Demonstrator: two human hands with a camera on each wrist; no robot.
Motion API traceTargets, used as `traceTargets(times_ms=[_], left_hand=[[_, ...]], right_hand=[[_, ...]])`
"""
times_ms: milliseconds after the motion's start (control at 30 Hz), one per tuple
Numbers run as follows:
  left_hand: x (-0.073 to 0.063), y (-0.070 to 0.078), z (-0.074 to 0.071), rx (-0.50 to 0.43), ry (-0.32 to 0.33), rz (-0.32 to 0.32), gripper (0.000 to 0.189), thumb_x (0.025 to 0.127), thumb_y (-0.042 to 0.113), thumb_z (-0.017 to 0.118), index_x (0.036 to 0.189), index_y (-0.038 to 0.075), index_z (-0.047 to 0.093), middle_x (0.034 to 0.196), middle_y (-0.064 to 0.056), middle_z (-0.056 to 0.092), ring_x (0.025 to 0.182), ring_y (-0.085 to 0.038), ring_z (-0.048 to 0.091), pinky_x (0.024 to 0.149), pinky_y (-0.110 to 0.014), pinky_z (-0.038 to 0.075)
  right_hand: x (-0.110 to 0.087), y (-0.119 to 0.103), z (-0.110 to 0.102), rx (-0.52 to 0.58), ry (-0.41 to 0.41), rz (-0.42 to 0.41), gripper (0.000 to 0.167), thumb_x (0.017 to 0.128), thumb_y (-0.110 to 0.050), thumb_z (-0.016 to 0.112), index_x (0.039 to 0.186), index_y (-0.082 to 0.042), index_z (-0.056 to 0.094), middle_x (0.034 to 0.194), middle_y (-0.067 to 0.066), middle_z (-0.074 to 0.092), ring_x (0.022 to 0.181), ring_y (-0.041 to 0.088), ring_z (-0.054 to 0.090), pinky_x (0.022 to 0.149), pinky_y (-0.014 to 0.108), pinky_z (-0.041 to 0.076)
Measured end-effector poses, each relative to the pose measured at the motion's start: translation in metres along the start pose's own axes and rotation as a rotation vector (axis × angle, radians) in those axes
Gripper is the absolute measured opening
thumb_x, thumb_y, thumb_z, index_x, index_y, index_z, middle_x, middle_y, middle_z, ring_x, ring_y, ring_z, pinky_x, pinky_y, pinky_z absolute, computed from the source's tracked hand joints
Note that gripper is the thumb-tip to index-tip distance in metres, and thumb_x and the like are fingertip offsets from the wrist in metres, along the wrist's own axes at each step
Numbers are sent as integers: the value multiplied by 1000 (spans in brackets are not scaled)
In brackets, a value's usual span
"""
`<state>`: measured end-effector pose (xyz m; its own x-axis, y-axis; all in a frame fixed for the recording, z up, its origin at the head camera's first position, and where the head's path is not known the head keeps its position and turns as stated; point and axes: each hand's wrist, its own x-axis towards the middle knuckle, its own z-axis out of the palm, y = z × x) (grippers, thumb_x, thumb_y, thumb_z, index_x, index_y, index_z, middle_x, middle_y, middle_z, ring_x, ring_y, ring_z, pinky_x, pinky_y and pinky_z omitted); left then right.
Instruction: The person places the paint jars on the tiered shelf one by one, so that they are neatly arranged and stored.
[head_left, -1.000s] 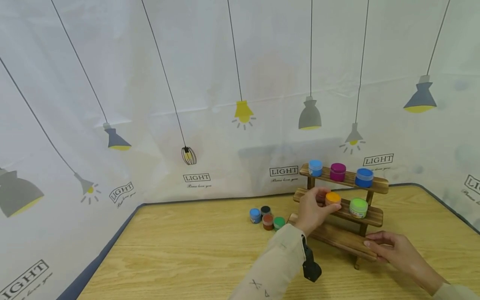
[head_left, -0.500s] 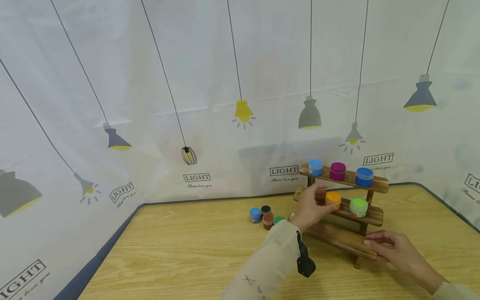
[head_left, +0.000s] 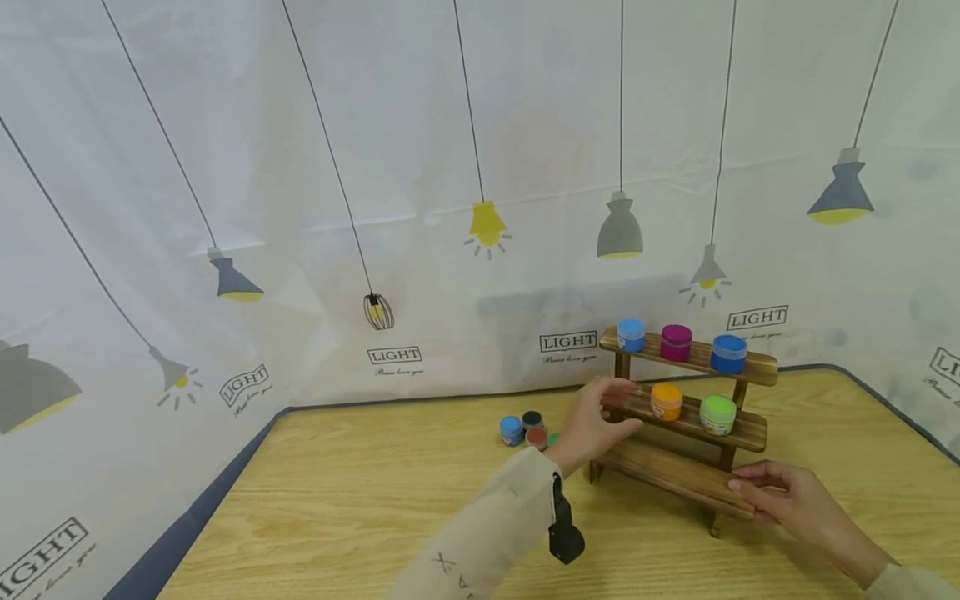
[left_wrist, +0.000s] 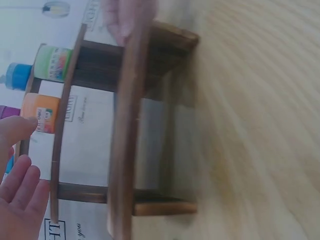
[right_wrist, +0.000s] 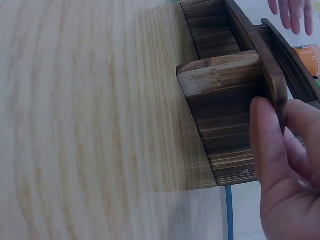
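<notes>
A three-tier wooden display stand (head_left: pixel 660 468) is at the right of the table. On its middle shelf sit an orange paint jar (head_left: pixel 666 402) and a light green jar (head_left: pixel 717 415). The top shelf bears a light blue jar (head_left: pixel 631 336), a purple jar (head_left: pixel 676 342) and a darker blue jar (head_left: pixel 729 354). My left hand (head_left: pixel 596 423) is just left of the orange jar, thumb and fingers apart, holding nothing. In the left wrist view the thumb overlaps that jar. My right hand (right_wrist: pixel 287 165) pinches the right end of the lowest shelf between thumb and fingers.
Left of the stand, several more jars cluster on the table: a blue jar (head_left: pixel 511 431), a black jar (head_left: pixel 532 421), a reddish-brown jar (head_left: pixel 536 438) and a green one partly hidden by my left sleeve. A lamp-printed sheet (head_left: pixel 435 317) stands behind the table.
My left hand has let go of the orange jar and drawn back to the left. The orange jar stays on the middle shelf. My right hand keeps its hold on the stand.
</notes>
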<state>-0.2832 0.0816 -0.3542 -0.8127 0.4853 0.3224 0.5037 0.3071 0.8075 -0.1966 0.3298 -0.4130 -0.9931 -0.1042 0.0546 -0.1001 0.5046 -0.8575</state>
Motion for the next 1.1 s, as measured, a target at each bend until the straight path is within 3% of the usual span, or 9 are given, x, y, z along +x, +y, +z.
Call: traceTargets(times_ms=[167,433,533,767,933,1100], left_hand=[[-11,-7,-5,19,-27,-8,39,79,14,68,115,10,55,108,-1,54,99,-16,51,78,-23,46],[-28,-15,-17,-52,-86,-7,37,78,13,68,113,11,56,105,3,52,99,-14,51,77,-20,46],[-35,-18,-24,-70,-100,-19,37,78,13,69,113,11,56,107,0,55,100,-18,51,77,-23,47],[-50,-37,-38,-49,-102,-36,38,79,14,67,115,7,55,105,-8,58,95,-21,55,78,-31,47],[-60,-57,-42,-69,-94,-67,35,79,10,67,113,4,56,101,-11,59,92,-25,56,75,-29,47],[-67,-65,-51,-69,-52,-91,33,80,9,66,111,4,58,99,-10,61,88,-23,58,71,-25,46]], right_hand=[[0,-1,0,-3,-5,4,41,91,-18,51,109,19,49,90,13,61,65,9,59,56,28,51],[-1,-1,-1,8,-24,15,43,91,-18,50,110,20,48,92,14,61,67,8,59,57,29,51],[-1,-1,-1,9,-15,25,42,91,-18,51,110,19,48,92,15,62,67,8,59,57,29,51],[-1,-2,0,11,-10,56,43,91,-20,51,112,18,49,90,10,61,66,10,59,57,29,51],[-1,-2,-1,18,-13,57,43,91,-20,51,112,18,48,92,12,61,66,11,59,58,29,51],[-1,-3,-1,15,-11,57,44,91,-19,51,112,18,47,92,13,61,67,11,59,58,29,51]])
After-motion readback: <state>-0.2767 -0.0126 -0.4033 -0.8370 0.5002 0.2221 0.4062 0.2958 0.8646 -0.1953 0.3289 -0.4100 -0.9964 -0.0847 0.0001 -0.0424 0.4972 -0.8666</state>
